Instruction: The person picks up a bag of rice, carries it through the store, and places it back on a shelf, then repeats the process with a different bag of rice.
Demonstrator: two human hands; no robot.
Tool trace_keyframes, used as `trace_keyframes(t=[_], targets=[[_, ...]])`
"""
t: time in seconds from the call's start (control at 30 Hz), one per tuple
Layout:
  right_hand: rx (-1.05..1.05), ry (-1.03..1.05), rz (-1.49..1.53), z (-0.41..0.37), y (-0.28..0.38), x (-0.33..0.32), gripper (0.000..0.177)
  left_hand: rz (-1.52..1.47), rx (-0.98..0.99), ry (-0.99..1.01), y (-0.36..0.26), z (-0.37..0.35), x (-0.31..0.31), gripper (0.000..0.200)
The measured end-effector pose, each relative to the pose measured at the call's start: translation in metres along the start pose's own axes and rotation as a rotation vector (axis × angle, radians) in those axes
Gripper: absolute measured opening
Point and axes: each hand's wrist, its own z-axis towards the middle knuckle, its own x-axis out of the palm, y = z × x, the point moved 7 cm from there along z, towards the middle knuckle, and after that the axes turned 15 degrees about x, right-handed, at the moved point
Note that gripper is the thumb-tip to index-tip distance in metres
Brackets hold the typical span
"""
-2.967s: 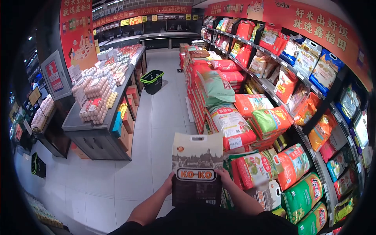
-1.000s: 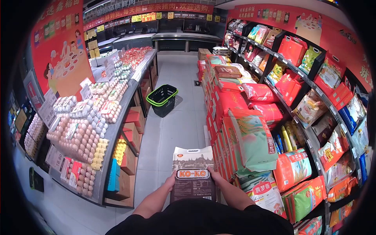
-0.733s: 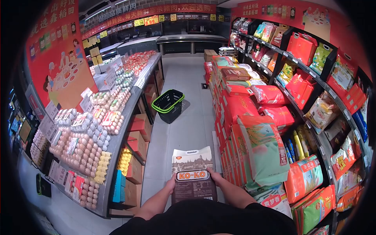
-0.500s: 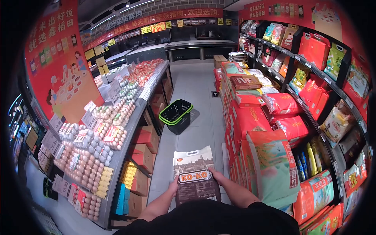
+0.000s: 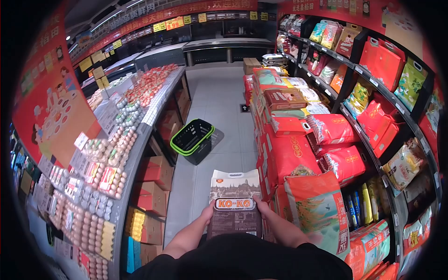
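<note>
A brown and cream KO-KO bag [image 5: 234, 217] is held upright close to my body, its top handle slot facing away. My left hand [image 5: 208, 213] grips its left edge, and my right hand [image 5: 263, 209] grips the right edge; both are closed on the bag. Ahead on the floor, a black basket with a green rim [image 5: 192, 141] stands apart from my hands. Just right of my right hand is a large green and orange rice bag [image 5: 313, 210].
Egg cartons cover a long table [image 5: 135, 163] on the left, with cardboard boxes [image 5: 151, 198] beneath. Stacked red bags [image 5: 291, 151] line the aisle's right side, before a packed shelf [image 5: 368, 77]. A grey counter [image 5: 228, 45] crosses the far end.
The view has turned slightly right, so the basket and egg table appear further left and the basket is nearer. The bag is still in both hands, its top tilted somewhat closer.
</note>
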Motion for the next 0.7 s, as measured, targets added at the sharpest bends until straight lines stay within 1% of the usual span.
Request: trace_keyframes(t=[0.1,0.13,0.23,0.27,0.37,0.4,0.5,0.53,0.63,0.7], targets=[[-0.027,-0.048,0.026,0.033,0.034,-0.016,0.076,0.055,-0.022,0.039,-0.016,0.050,0.023,0.065],[-0.001,-0.126,0.019,0.041,0.044,-0.026,0.076,0.082,-0.023,0.048,-0.023,0.066,0.031,0.066],[-0.034,-0.140,0.040,0.081,0.083,-0.035,0.076,0.089,-0.023,0.111,-0.042,0.126,0.052,0.066],[-0.060,-0.139,0.066,0.089,0.101,-0.033,0.074,0.086,-0.039,0.132,-0.050,0.149,0.059,0.066],[-0.006,-0.201,0.132,0.107,0.154,-0.022,0.071,0.088,-0.059,0.216,-0.097,0.221,0.079,0.065],[-0.028,-0.212,0.150,0.124,0.170,-0.019,0.068,0.088,-0.069,0.245,-0.112,0.239,0.085,0.064],[0.016,-0.179,0.206,0.151,0.212,0.004,0.066,0.143,-0.082,0.254,-0.169,0.281,0.089,0.063],[-0.020,-0.182,0.201,0.160,0.229,0.012,0.064,0.153,-0.108,0.259,-0.155,0.321,0.076,0.062],[-0.024,-0.232,0.153,0.200,0.269,0.022,0.068,0.035,-0.151,0.296,-0.179,0.352,0.075,0.062],[-0.017,-0.251,0.158,0.191,0.299,0.044,0.069,0.057,-0.152,0.245,-0.203,0.363,0.073,0.062]])
